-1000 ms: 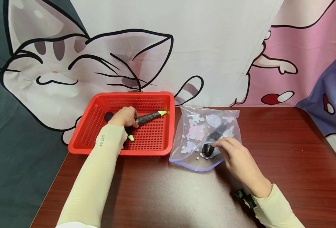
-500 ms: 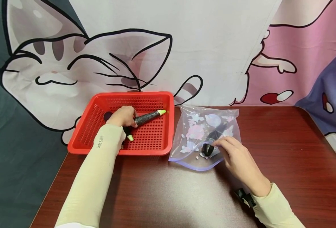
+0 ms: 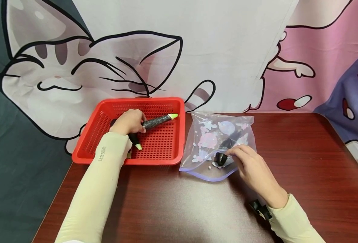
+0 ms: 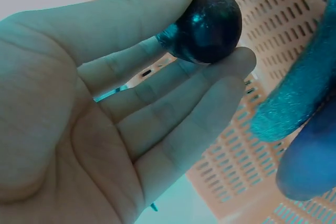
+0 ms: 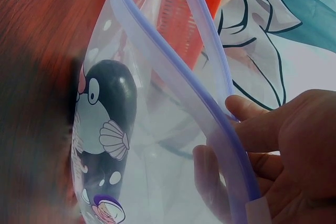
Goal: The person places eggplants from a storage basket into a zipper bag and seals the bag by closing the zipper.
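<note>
My left hand (image 3: 129, 122) reaches into the red basket (image 3: 179, 148) and grips a long dark eggplant (image 3: 157, 122) with a pale green stem end. In the left wrist view, thumb and fingertips hold the rounded, glossy end of this eggplant (image 4: 216, 22). Another dark eggplant (image 3: 135, 139) lies under the hand, partly hidden. My right hand (image 3: 254, 168) pinches the purple zip edge of a clear printed bag (image 3: 207, 141), keeping its mouth apart. Inside the bag rests one dark eggplant (image 5: 113, 93), its shiny end (image 3: 221, 159) near the opening.
The basket and bag stand side by side on a brown table (image 3: 167, 209). Behind them hangs a cartoon cat cloth (image 3: 227, 50). Beside the held eggplant in the left wrist view lie a rough dark eggplant (image 4: 299, 100) and a smooth purple one (image 4: 310, 163).
My left hand has risen slightly and shifted left, and the gripped eggplant's green end has lifted a little in the basket. My right hand and the bag stay almost the same.
</note>
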The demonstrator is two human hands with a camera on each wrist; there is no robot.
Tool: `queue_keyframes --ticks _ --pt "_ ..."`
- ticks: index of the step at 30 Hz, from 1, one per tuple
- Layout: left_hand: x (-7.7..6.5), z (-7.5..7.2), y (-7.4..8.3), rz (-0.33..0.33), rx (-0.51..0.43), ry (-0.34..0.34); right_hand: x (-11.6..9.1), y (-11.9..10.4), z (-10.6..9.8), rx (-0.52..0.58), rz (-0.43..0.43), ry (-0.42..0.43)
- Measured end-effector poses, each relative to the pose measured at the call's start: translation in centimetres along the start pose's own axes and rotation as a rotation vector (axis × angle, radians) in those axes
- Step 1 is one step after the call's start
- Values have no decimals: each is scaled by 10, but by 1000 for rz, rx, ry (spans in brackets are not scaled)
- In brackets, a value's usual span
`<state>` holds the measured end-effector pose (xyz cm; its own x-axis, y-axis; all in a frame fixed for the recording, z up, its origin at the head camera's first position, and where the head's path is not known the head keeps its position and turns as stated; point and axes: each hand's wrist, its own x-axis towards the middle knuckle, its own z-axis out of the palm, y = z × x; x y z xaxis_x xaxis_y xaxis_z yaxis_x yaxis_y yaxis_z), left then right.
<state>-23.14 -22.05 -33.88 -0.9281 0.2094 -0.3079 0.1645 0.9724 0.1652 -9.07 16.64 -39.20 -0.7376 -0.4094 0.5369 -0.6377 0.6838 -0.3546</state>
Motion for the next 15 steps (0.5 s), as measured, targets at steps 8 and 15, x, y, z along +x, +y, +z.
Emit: queue_keyframes --ticks 8,15 --pt "-14 -6 8 -26 -19 42 0 0 0 -1 8 -4" --pt "-27 -8 15 -34 -20 85 0 0 0 1 12 -8"
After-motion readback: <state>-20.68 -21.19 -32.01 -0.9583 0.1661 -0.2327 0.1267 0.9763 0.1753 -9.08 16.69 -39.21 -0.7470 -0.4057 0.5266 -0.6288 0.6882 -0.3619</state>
